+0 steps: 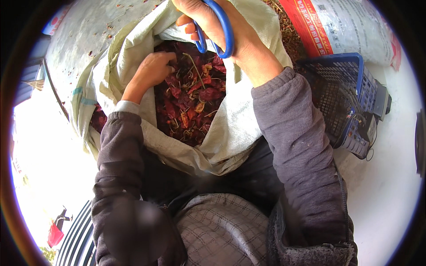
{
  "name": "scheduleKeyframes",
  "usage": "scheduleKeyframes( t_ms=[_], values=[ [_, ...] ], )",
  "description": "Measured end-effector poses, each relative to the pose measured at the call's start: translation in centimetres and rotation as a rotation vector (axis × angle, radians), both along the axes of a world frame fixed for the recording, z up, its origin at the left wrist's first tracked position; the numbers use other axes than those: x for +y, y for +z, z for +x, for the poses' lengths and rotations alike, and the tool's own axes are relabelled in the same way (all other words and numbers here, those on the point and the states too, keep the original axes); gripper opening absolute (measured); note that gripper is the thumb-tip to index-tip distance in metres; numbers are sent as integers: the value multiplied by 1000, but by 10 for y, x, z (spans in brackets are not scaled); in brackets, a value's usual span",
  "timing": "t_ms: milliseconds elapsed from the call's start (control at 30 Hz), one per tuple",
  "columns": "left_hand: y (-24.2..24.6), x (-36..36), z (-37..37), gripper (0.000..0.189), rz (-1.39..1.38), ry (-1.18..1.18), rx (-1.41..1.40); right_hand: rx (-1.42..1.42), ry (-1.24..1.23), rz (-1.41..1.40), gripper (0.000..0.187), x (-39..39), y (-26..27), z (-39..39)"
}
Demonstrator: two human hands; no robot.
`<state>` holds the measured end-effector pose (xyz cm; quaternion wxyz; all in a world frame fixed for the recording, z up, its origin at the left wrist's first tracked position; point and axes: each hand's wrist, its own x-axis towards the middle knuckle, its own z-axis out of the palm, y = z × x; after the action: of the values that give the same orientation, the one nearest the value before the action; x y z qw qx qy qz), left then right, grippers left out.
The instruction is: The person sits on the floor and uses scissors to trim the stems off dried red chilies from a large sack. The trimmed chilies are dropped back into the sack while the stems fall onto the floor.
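A woven plastic sack (pixel 233 116) with its rim rolled outward stands between my legs. Dark red dried chili peppers (pixel 189 99) lie inside it, some with long pale stems. My left hand (pixel 152 71) reaches over the left rim, fingers bent down at the peppers. Its fingertips are partly hidden, so whether they pinch a pepper does not show. Above the far side of the opening, my right hand (pixel 213 23) grips scissors by their blue handles (pixel 228 33). The scissor blades cannot be seen.
A blue plastic basket (pixel 359 73) sits on the right, with a small dark device and wires at its side. Behind it lies a printed red and white bag (pixel 346 33). Chili scraps (pixel 288 30) are strewn past the sack. A striped surface (pixel 75 236) shows lower left.
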<state>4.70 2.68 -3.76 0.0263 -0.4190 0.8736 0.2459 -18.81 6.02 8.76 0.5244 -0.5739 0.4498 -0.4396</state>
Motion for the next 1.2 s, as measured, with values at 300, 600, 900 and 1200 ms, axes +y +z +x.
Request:
scheduleKeyframes(
  t_ms=[300, 600, 900, 1200],
  values=[
    [64, 0, 10, 21, 427, 488, 557, 114, -96, -96, 66, -5, -17, -3],
    [65, -10, 21, 21, 845, 634, 1059, 336, -126, -8, 78, 9, -23, 2],
    [66, -12, 19, 24, 1063, 497, 1436, 326, -216, 17, 74, 14, -25, 13],
    [63, -8, 14, 24, 1021, 509, 1555, 507, -131, -78, 68, 19, -39, 30]
  ],
)
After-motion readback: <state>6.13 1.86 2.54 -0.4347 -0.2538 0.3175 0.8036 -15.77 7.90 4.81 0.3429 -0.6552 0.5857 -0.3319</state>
